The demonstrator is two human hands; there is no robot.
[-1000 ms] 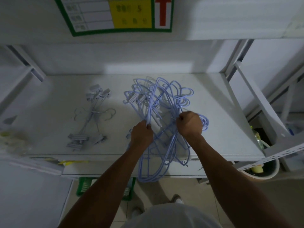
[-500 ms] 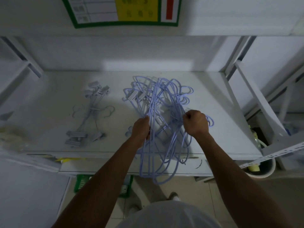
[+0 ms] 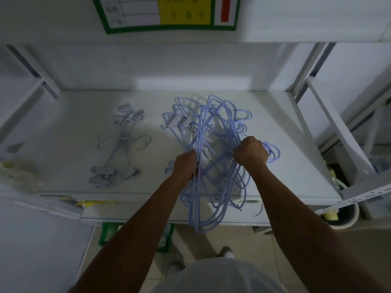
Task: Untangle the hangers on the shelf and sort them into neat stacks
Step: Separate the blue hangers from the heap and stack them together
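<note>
Gripping the tangled blue hangers [image 3: 213, 149], left hand [image 3: 185, 164] and right hand [image 3: 250, 153] fingers clench wires above the shelf [image 3: 296, 157].

the room is dim, with a pale patch of light [image 3: 191, 82] on the white wall just behind the white shelf [image 3: 84, 115]. above the shelf hangs a green-bordered sign [image 3: 165, 17] with a yellow panel and a red stripe, and slanted white metal struts [image 3: 332, 123] stand to its right. below the shelf are beige floor tiles [image 3: 232, 237], a green crate [image 3: 109, 233] and, toward the right, a white bucket [image 3: 353, 216].
</note>
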